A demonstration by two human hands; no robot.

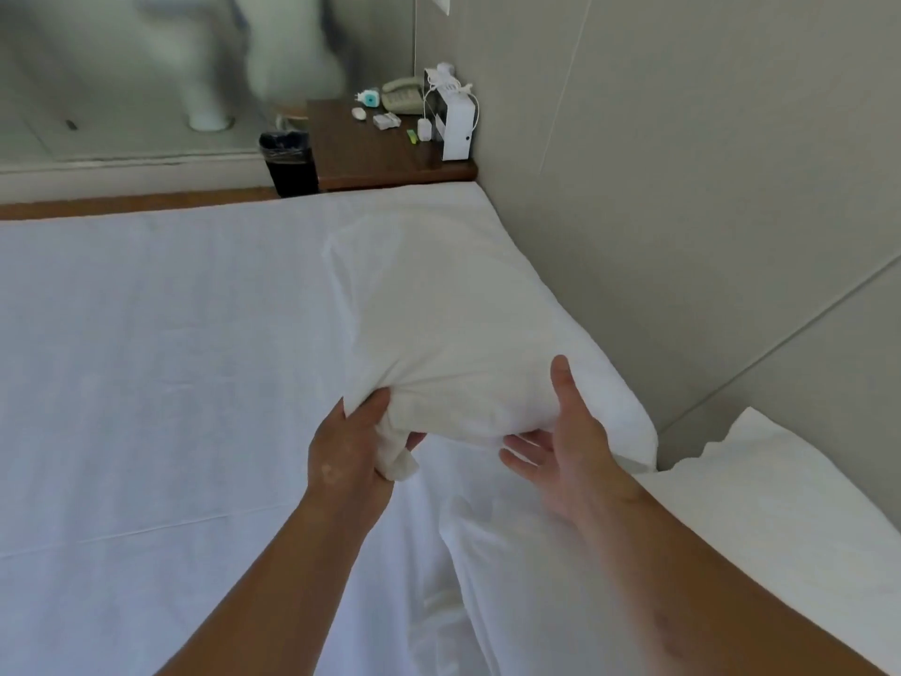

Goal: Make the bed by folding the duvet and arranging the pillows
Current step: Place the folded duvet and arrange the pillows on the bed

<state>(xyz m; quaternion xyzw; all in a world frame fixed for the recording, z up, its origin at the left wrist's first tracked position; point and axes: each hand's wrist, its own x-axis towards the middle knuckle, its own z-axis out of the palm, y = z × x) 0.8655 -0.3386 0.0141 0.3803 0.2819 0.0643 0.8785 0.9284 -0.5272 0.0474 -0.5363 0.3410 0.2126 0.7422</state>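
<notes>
A white pillow (439, 309) lies lifted at its near end over the bed's white sheet (146, 358), close to the padded headboard wall. My left hand (351, 446) is shut on the pillow's near left corner, bunching the cloth. My right hand (565, 441) cups the near right edge, thumb on top and fingers spread underneath. A second white pillow (770, 500) lies at the lower right against the headboard. Rumpled white bedding (468, 602) runs between my forearms; I cannot tell if it is the duvet.
A dark wooden nightstand (370, 153) stands beyond the bed's far corner with a telephone (402, 95), a white box (458, 131) and small items. A black waste bin (290, 163) sits beside it. The padded wall (682, 187) bounds the right side.
</notes>
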